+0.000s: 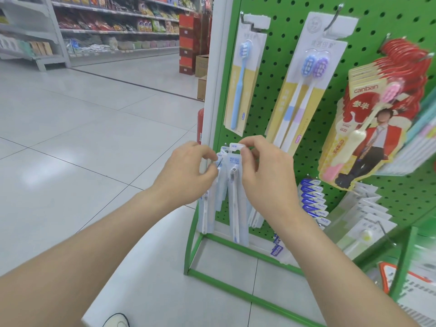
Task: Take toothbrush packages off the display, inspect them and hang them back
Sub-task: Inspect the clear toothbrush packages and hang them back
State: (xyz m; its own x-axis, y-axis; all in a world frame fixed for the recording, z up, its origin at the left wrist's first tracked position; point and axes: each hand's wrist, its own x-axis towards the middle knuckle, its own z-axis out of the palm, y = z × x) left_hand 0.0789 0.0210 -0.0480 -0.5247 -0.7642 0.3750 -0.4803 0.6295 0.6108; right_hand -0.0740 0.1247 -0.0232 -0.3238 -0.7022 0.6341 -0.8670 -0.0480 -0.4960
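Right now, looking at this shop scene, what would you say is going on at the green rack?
A person stands at a green pegboard display of toothbrushes. Their right hand pinches the top tab of the front package in a pale blue bunch hanging low on the board; their left hand pinches the packages behind it near their tops. Whether the front package is coming off or going back cannot be told.

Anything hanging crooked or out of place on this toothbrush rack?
Yes: the twin-pack toothbrush package on the green pegboard hangs clearly tilted, bottom swung left, while the single blue toothbrush package beside it hangs nearly straight. Wide-angle distortion may exaggerate it.
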